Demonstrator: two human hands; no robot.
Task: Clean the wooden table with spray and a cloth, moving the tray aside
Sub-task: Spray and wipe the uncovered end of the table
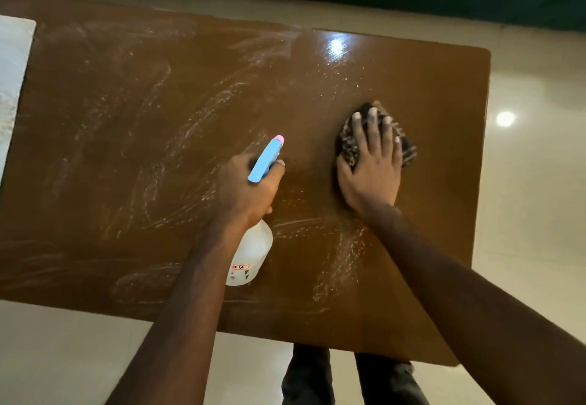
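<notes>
- Brown wooden table (126, 119) fills most of the view. Its glossy top is covered in whitish smeared streaks, with fine droplets near a bright light reflection toward the far right.
- Left hand (247, 189) grips the spray bottle (252, 252) at the neck, fingers (280, 163) curled round it under the blue trigger head. The pink nozzle points away from the person.
- The bottle's clear white body, with a small label, is tilted over the near middle of the table; whether its base touches the wood cannot be told.
- Right hand (371, 173) lies flat on a dark patterned cloth (348, 147) — fingers (372, 128) straight and spread, pressing it to the table's right part, near the nozzle.
- A pale slab (12, 71) rests on the table's far left end, cut off by the frame — whether it is the tray cannot be told.
- Cream tiled floor (539, 182) surrounds the table; legs in dark trousers (310, 376) stand at its near edge.
</notes>
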